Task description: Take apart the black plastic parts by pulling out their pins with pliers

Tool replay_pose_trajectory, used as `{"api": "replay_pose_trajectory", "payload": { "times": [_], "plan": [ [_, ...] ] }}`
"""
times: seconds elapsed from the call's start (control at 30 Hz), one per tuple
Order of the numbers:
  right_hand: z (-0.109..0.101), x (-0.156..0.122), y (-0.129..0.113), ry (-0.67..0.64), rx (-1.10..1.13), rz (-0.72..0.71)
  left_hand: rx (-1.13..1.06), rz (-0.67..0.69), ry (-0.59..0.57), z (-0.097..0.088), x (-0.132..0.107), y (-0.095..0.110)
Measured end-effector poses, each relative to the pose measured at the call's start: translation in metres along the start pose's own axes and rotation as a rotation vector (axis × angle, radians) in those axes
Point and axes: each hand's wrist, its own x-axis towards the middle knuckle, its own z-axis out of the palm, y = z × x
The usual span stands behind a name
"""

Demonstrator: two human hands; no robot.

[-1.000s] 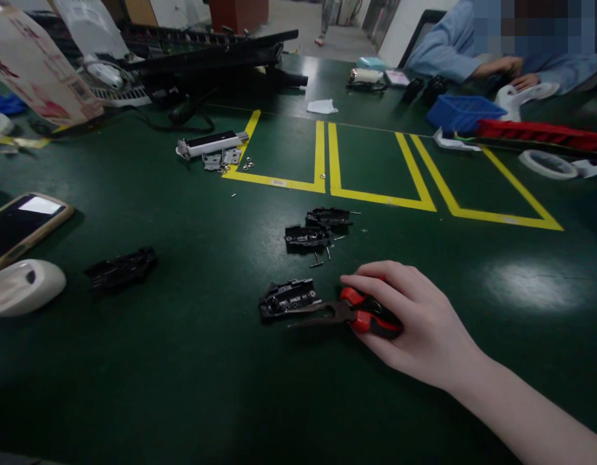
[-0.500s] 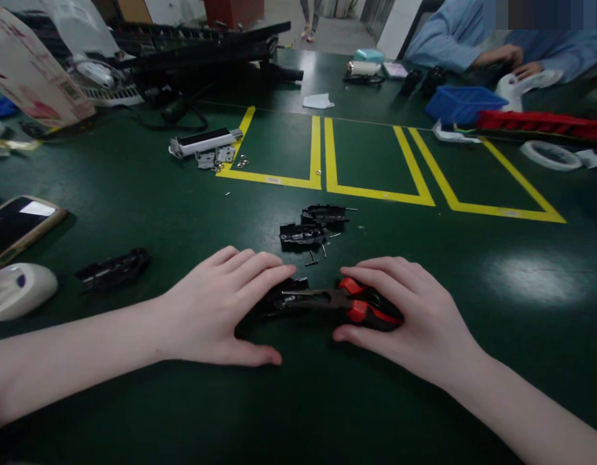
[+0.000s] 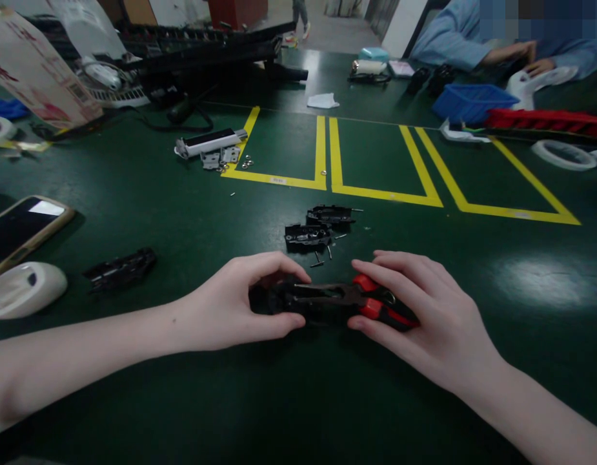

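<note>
My right hand (image 3: 424, 303) is closed around the red-and-black handles of a pair of long-nose pliers (image 3: 370, 305), whose jaws point left. With thumb and fingers, my left hand (image 3: 244, 300) grips a black plastic housing part (image 3: 279, 298) at its left end. The plier jaws lie over this part; whether they pinch anything is not clear. Just beyond the hands sit two more black housing parts, one nearer (image 3: 308, 237) and one farther (image 3: 330, 214). Several thin metal pins (image 3: 317, 260) lie beside them.
At left are another black part (image 3: 120, 270), a phone (image 3: 24, 226) and a white rounded shell (image 3: 27, 290). Yellow tape frames (image 3: 388, 196) mark the green table. A white-and-black device (image 3: 211, 142) lies with metal brackets. A blue bin (image 3: 472, 103) stands near a co-worker's sleeves (image 3: 453, 39).
My left hand has gone from spread fingers to a grip on the black housing part. The pliers stay in my right hand over the part. The view has shifted slightly.
</note>
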Motion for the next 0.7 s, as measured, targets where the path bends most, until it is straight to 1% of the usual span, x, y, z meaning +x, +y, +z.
{"api": "replay_pose_trajectory", "payload": {
  "times": [0.07, 0.2, 0.4, 0.47, 0.57, 0.7],
  "plan": [
    [-0.0014, -0.0005, 0.0014, 0.012, 0.03, 0.019, -0.1, -0.007, -0.033, 0.0012, 0.0006, -0.0018],
    [-0.0027, -0.0009, 0.0045, -0.011, 0.092, 0.038, -0.206, 0.009, -0.105, 0.0022, 0.0032, -0.0062],
    [-0.0036, -0.0011, 0.0051, -0.014, 0.064, -0.042, -0.353, -0.005, -0.144, 0.0017, 0.0058, -0.0058],
    [-0.0039, -0.0017, 0.004, -0.009, 0.064, -0.053, -0.404, -0.01, -0.176, 0.0012, 0.0055, -0.0055],
    [-0.0039, -0.0027, 0.0012, 0.0, 0.08, -0.063, -0.431, -0.017, -0.213, 0.0007, 0.0039, -0.0059],
    [-0.0024, -0.0037, -0.0032, -0.005, 0.105, -0.011, -0.444, -0.024, -0.239, 0.0011, 0.002, -0.0067]
  ]
}}
